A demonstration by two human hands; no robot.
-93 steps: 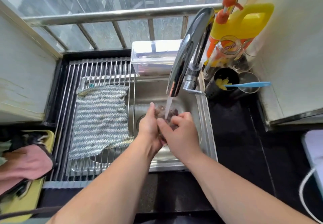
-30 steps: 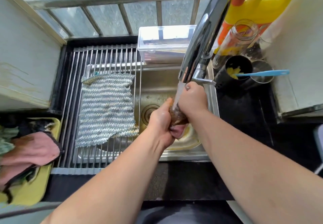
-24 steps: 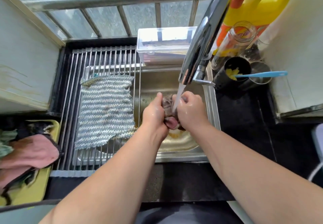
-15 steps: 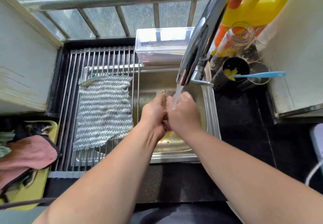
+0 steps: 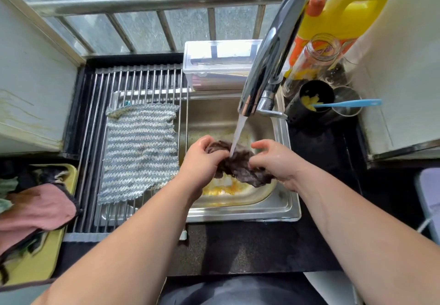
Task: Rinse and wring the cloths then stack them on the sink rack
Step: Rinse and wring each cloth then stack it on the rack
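Observation:
A wet dark brown cloth hangs crumpled over the steel sink, under the water running from the chrome tap. My left hand grips its left end and my right hand pinches its right end, with the cloth spread between them. A grey-and-white striped cloth lies flat on the roll-up sink rack over the sink's left half.
A yellow tray at the left holds a pink cloth and other dark cloths. A clear plastic box stands behind the sink. A yellow jug, a glass jar and a black cup with a blue brush crowd the right counter.
My hands had the brown cloth bunched and squeezed together under the stream. They have moved apart and the cloth is now opened out between them.

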